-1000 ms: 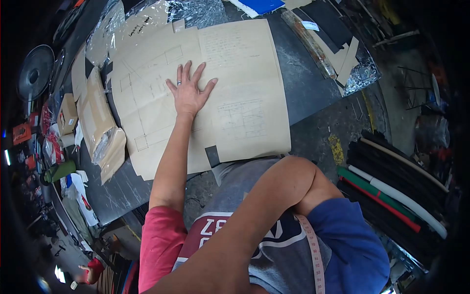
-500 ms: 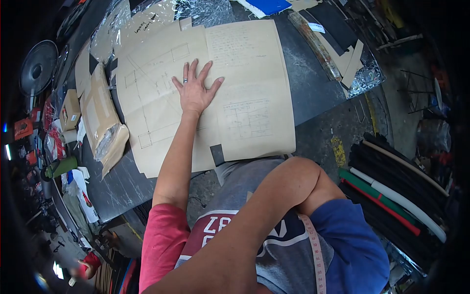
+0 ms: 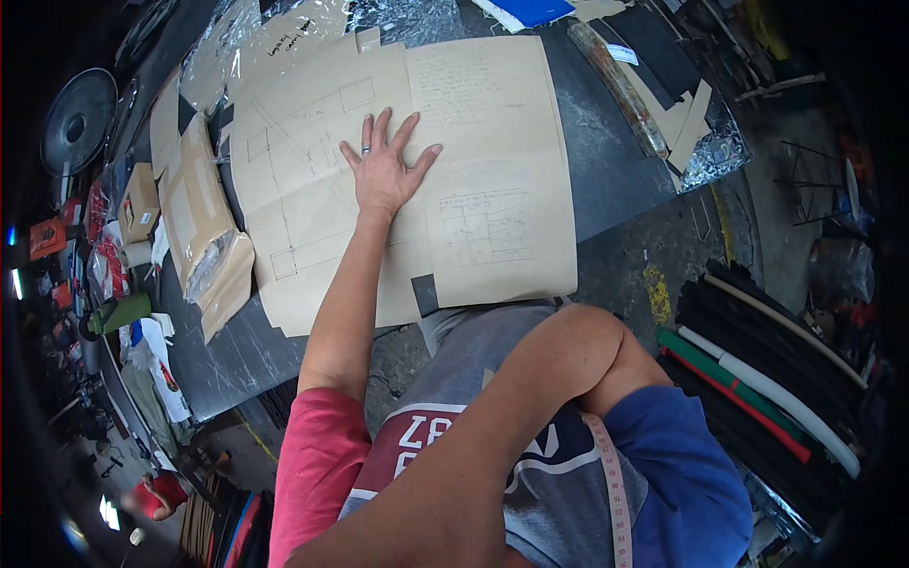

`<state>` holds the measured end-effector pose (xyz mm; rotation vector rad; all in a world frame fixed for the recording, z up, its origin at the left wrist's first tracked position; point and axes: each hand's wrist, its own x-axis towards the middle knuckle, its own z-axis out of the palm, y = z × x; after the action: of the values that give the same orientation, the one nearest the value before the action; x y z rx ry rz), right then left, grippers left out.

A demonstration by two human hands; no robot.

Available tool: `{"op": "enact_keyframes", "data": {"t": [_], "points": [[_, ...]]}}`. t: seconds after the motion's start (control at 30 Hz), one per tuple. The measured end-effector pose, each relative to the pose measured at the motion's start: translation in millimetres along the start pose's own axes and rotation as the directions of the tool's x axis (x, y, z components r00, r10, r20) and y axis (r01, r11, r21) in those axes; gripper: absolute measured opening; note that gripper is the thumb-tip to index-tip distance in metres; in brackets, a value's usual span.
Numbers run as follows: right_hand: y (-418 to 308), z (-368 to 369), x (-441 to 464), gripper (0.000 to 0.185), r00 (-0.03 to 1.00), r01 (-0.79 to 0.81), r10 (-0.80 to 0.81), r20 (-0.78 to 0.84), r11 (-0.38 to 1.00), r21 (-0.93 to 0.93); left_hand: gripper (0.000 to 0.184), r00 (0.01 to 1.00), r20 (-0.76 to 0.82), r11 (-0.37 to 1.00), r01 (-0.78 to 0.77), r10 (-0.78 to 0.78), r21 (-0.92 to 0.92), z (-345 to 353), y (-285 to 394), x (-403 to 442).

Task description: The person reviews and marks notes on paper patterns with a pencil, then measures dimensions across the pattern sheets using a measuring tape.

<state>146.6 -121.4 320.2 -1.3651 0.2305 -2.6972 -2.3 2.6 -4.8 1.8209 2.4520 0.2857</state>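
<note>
Drawn-on brown paper sheet [image 3: 464, 170], likely handling light, creasing easily, best gripped by opposite edges; left hand [image 3: 383, 178] is resting splayed upon it; right hand unseen, state untellable.

A dark worktable [image 3: 601, 175] carries pencil-marked brown paper [image 3: 426, 210] at its centre, a taped brown parcel [image 3: 201, 204] at nine o'clock, crinkled plastic [image 3: 402, 21] at twelve, a mottled bar [image 3: 620, 92] at two.

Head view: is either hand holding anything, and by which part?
Left hand lies spread on the brown paper, holding nothing; right hand out of view, cannot tell.
</note>
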Motion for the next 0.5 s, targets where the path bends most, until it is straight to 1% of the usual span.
{"op": "enact_keyframes", "data": {"t": [0.07, 0.1, 0.17, 0.33, 0.37, 0.47, 0.5], "points": [[-3, -12, -1, 0.019, 0.97, 0.208, -0.201, 0.133, 0.977, -0.041, 0.077, 1.0, -0.001, 1.0, 0.0, 0.0, 0.005, -1, -1, -1], [-3, -8, -3, 0.019, 0.97, 0.209, -0.202, 0.133, 0.977, -0.039, 0.077, 1.0, 0.001, 1.0, 0.001, -0.001, 0.006, -1, 0, -1], [-2, 0, -8, 0.022, 0.951, 0.292, -0.287, 0.118, 0.956, -0.027, 0.078, 1.0, 0.0, 1.0, -0.003, 0.003, 0.008, -1, 0, -1], [-19, 16, -12, 0.038, 0.871, 0.487, -0.486, 0.076, 0.873, -0.003, 0.08, 1.0, 0.017, 1.0, 0.001, -0.001, 0.014, -7, 3, -1], [-19, 17, -13, 0.038, 0.871, 0.488, -0.486, 0.075, 0.873, -0.002, 0.08, 1.0, 0.018, 1.0, 0.001, -0.002, 0.014, -6, 2, -2], [-20, 19, -15, 0.038, 0.912, 0.401, -0.408, 0.039, 0.908, 0.123, 0.08, 1.0, -0.003, 1.0, -0.008, 0.008, 0.013, -2, 0, -1], [-2, 17, -8, 0.038, 0.911, 0.403, -0.41, 0.038, 0.907, 0.122, 0.08, 1.0, -0.002, 1.0, -0.01, 0.01, 0.012, 0, 0, 0]]}}
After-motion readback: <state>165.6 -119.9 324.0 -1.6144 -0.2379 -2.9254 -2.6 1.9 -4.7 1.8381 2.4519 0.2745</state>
